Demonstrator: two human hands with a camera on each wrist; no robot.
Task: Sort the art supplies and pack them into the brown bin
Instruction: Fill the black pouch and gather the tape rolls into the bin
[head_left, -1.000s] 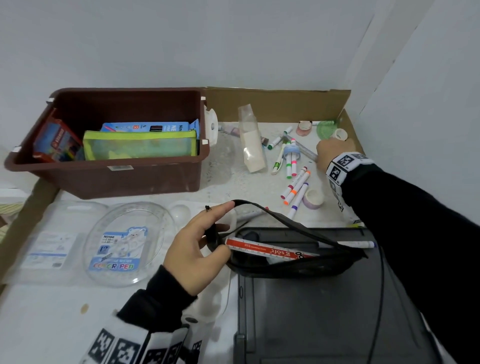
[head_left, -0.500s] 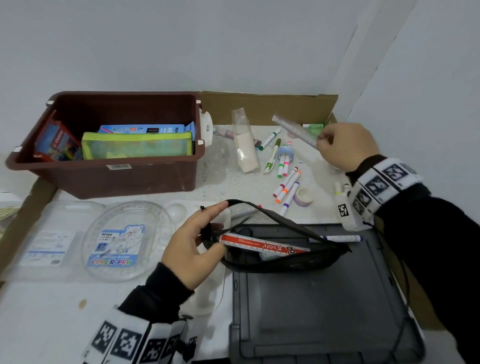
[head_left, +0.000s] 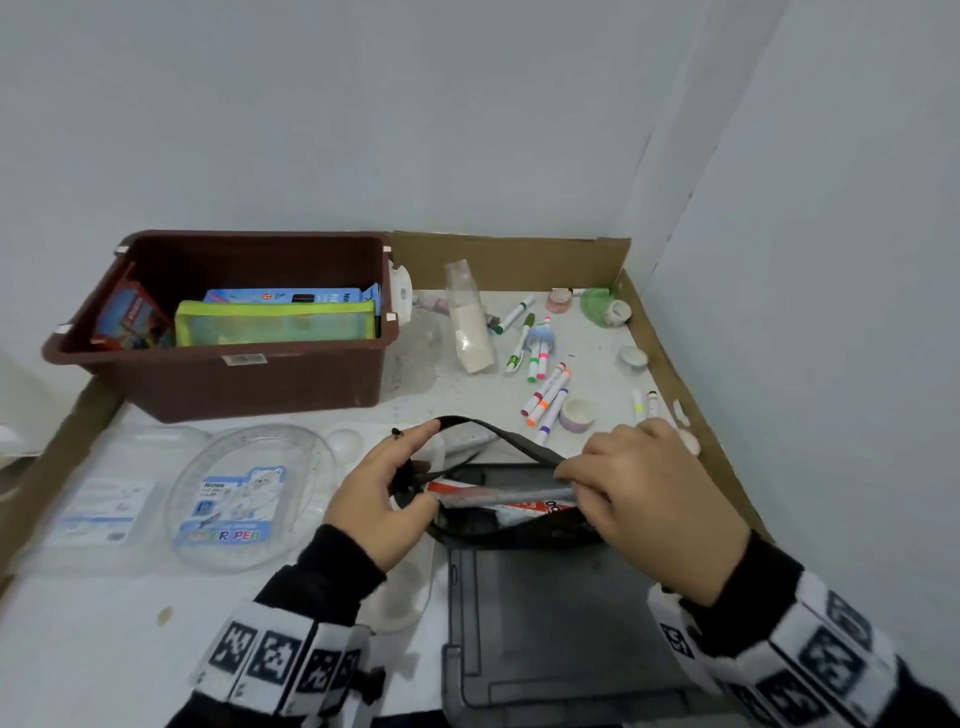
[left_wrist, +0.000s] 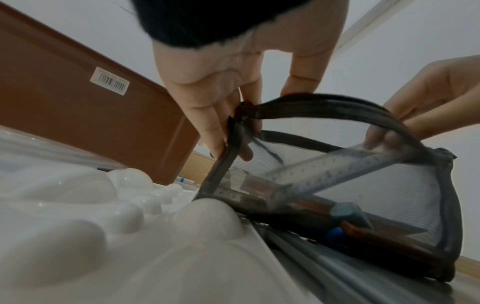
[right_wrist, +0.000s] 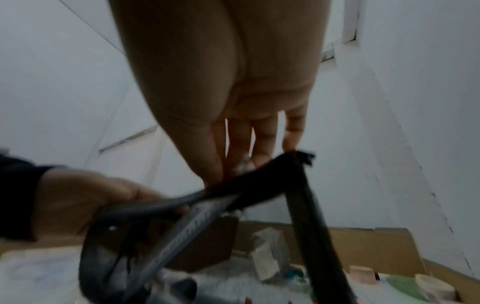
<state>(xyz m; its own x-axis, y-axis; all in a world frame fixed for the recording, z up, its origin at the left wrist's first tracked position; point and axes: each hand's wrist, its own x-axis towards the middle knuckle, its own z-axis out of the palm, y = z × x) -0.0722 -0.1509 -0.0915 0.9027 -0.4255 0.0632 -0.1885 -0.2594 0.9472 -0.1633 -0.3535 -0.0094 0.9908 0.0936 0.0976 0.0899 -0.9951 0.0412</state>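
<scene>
L hand (head_left: 382, 499): pinches the end of the black mesh zip pouch (left_wrist: 350, 185) by its zipper edge, thumb + fingers curled on the fabric, holding the mouth wide open.
R hand (head_left: 649, 499): fingers curled round one end of a clear plastic ruler (left_wrist: 337, 170); that end is at the pouch's upper rim, the other end points down inside the pouch, ruler tilted.
Pouch: lies partly on a dark grey plastic lid (head_left: 550, 613) at the table's near right; through the mesh show a red-and-white ruler (head_left: 519, 504) + some pencils, details blurred.
Brown plastic bin (head_left: 234, 374): far left of the table (head_left: 104, 649), well apart from both hands; holds a yellow-green zip case (head_left: 275, 322), a blue flat box (head_left: 283, 296) behind it + a red pack (head_left: 130, 317) leaning at its left wall.
Loose markers (head_left: 545, 389): scattered on the table beyond the pouch, w/ several washi tape rolls (head_left: 576, 414) among them and nearer the far right corner.
Clear bag of pale powder (head_left: 470, 327): between bin and markers.
Clear oval pen case w/ blue label (head_left: 249, 499): left of L hand, near but apart.
White paint palette (left_wrist: 130, 216): just beside the pouch's left end, under L wrist.
Cardboard (head_left: 519, 260): lines the table's back + right edges.
</scene>
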